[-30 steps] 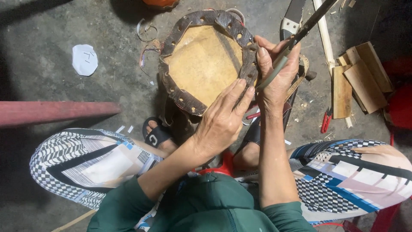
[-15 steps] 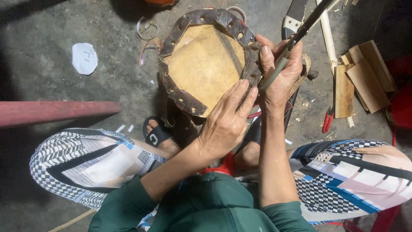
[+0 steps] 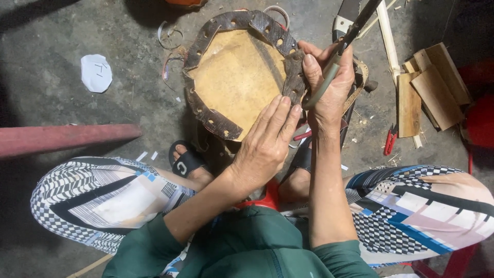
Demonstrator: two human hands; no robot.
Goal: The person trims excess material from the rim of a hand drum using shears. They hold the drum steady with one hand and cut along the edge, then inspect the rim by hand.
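While we steady the round drum skin (image 3: 239, 77), our rod tool (image 3: 343, 46) slants toward one o'clock.
Our right hand (image 3: 329, 85) grips it closed at the rim's three o'clock; left hand (image 3: 265, 144) fingers lie flat, open, at five o'clock.

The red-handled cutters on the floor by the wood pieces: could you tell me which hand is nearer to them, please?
Right. The right hand, gripping a long tool at the drum's edge, is nearer the cutters; the left hand rests on the drum skin, farther away.

Soft, even light falls from above, brightest on the round tan hide drum head (image 3: 239, 77) at twelve o'clock. The grey concrete floor (image 3: 62, 36) darkens toward ten o'clock. Focus is sharp; no glare.
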